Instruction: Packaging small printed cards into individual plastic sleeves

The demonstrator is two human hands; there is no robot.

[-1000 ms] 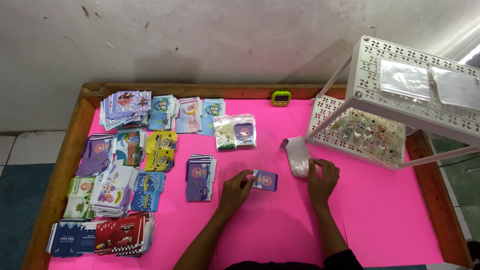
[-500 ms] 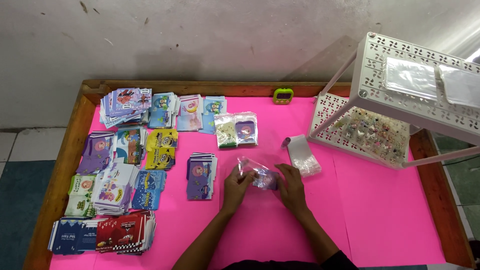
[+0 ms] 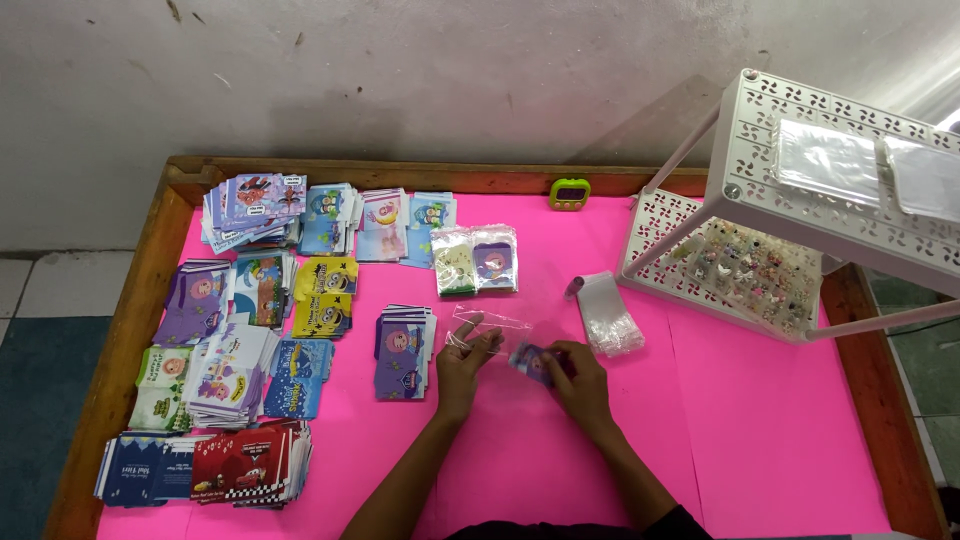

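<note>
Clear plastic, a small empty sleeve (image 3: 487, 327), is pinched at its near-left edge between thumb and fingertips of the left hand (image 3: 462, 362); the sleeve stretches up and to the right of those fingers, slightly lifted off the pink table cover (image 3: 760, 420). Just left of that hand lies a stack of purple cards (image 3: 403, 350), close by but not touched.

Judging from this, the step in hand is bagging: one card is about to go into the sleeve. The next move would call for the sleeve's mouth to be held open and the card's edge lined up with it, since the film is limp and may fold shut.

To the right, the right hand (image 3: 578, 378) has its fingers closed on a single purple card (image 3: 533, 362), which pokes out to the left of the fingertips, tilted, pointing towards the sleeve. Card and sleeve are near each other; whether they touch I cannot tell.

Further right, up past the right hand's fingers, a bundle of clear sleeves (image 3: 607, 313) rests beside a white perforated rack (image 3: 800, 200).
</note>
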